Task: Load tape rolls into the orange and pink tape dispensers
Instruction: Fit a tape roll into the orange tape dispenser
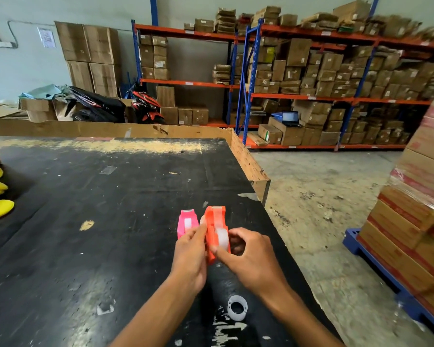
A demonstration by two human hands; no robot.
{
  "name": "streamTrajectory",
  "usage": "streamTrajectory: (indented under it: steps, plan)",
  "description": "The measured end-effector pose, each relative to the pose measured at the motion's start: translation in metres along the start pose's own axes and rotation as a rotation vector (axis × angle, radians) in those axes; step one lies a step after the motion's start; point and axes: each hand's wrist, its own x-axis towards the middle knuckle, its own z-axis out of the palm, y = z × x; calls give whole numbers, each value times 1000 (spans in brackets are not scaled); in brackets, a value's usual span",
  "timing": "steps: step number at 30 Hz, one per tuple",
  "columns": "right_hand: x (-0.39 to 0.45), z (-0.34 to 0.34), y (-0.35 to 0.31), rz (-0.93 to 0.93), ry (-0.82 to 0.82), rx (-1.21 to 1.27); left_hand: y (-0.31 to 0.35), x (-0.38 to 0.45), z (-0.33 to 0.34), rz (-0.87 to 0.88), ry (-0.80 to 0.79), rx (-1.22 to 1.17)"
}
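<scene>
Both my forearms reach forward, hands close together. My left hand (189,256) has its fingers curled in a pinch — thumb up top. My right hand (248,257) pinches too, thumb pointing left.

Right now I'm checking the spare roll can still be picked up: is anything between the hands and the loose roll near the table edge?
Nothing visible blocks it. The loose roll lies bare on the table, between the forearms. Both the left hand and right hand are on the orange dispenser.
</scene>
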Motion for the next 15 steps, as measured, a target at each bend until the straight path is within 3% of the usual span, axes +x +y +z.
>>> streamTrajectory:
  steps: [6, 11, 15]
  plan:
    - [20, -7, 29, 15, 49, 9, -9, 5, 8, 75, -159, 194]
    - [41, -6, 52, 35, 67, -59, -21, 15, 15, 123, -143, 326]
    - [56, -4, 68, 95, 63, -108, -25, 28, 19, 100, -231, 473]
